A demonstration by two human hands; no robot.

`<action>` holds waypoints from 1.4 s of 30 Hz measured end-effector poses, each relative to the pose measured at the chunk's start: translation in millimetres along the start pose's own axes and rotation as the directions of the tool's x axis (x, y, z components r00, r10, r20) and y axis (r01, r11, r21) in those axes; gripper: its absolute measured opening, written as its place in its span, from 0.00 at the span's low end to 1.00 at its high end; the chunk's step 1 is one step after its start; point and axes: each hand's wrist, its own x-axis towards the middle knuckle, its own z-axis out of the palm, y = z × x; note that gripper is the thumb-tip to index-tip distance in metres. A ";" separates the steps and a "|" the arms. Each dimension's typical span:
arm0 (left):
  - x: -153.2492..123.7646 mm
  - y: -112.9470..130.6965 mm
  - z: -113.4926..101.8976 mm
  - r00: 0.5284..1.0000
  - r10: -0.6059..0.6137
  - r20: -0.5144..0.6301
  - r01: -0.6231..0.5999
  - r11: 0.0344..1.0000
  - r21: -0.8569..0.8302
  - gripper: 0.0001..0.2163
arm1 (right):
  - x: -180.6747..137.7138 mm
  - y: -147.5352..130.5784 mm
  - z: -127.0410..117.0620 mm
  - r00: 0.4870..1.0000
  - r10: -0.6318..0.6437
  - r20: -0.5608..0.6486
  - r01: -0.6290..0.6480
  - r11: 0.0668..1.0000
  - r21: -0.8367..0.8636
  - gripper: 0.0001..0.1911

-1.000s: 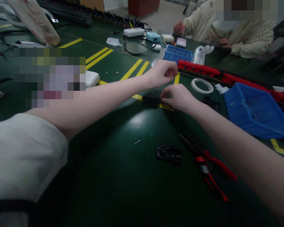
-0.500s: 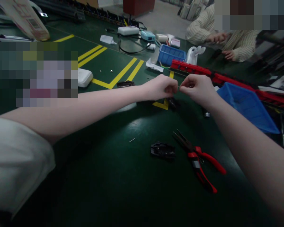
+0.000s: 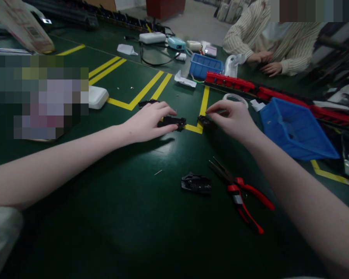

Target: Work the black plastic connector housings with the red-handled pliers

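Note:
My left hand [image 3: 149, 122] lies on the green table with its fingers stretched flat, the fingertips resting on a small black plastic part [image 3: 174, 122]. My right hand [image 3: 235, 118] is a little to the right, its fingers pinched on another small black part [image 3: 205, 121] at the yellow floor-tape corner. A third black part [image 3: 196, 183] lies nearer to me, beside red-handled pliers [image 3: 242, 195]. A thin metal pin [image 3: 158, 172] lies loose on the table.
A blue bin [image 3: 296, 130] stands right of my right hand, a red rail [image 3: 244, 83] and a tape roll [image 3: 235, 99] behind it. A small blue tray [image 3: 205, 66], chargers and cables sit further back. A person in a striped shirt [image 3: 267, 38] works at the far side.
Both hands were raised and pinched together half a second ago; they have dropped to the table and moved apart, the left opening flat onto one black part, the right pinching another.

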 end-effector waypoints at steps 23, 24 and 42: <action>-9.6 -12.6 16.0 0.988 0.145 -0.057 -0.153 0.975 -0.161 0.08 | 18.2 -31.0 32.0 0.906 -0.200 0.374 0.274 0.949 -0.154 0.07; -9.7 -12.5 16.0 0.987 0.148 -0.060 -0.156 0.974 -0.162 0.08 | 18.5 -33.4 31.2 0.896 -0.204 0.394 0.294 0.939 -0.181 0.07; -7.2 -17.5 16.6 0.984 0.163 -0.075 -0.173 0.970 -0.170 0.08 | 28.7 -32.5 31.6 0.916 -0.173 0.363 0.222 0.970 -0.097 0.08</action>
